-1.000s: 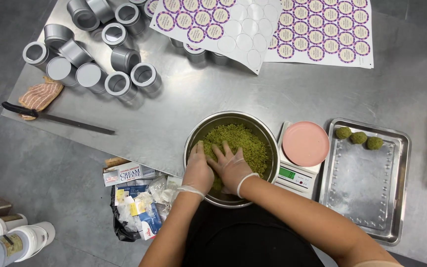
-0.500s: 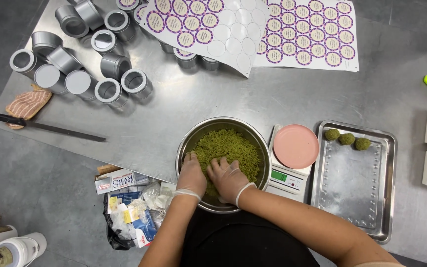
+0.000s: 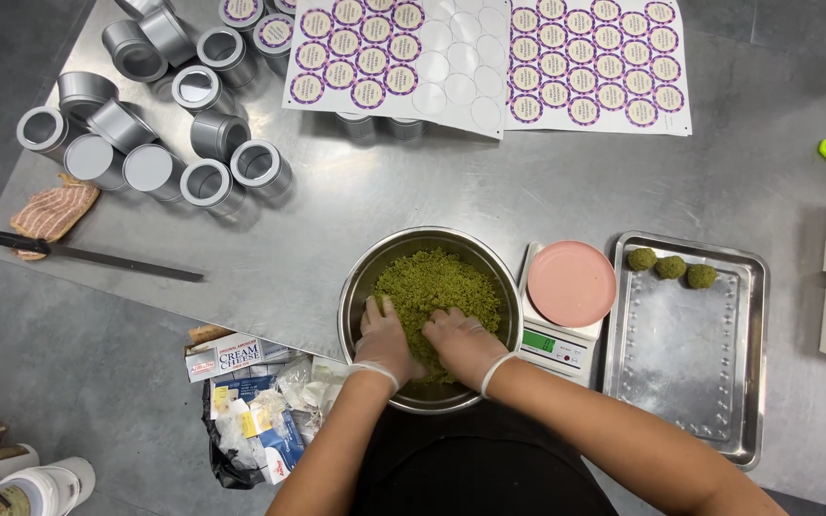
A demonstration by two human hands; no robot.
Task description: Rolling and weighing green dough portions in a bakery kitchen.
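Both gloved hands, left hand (image 3: 386, 342) and right hand (image 3: 466, 342), have slid nearer the bowl (image 3: 360, 287) rim, fingers curled into green crumb mixture (image 3: 437, 287). Pressing outward could spill crumbs over the rim.

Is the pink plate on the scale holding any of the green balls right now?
No, the pink plate is bare; the three green balls sit on the metal tray beside it.

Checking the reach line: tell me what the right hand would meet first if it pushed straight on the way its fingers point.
The right hand points up-left into the green crumbly mix, so likely more mix, then the far wall of the steel bowl.
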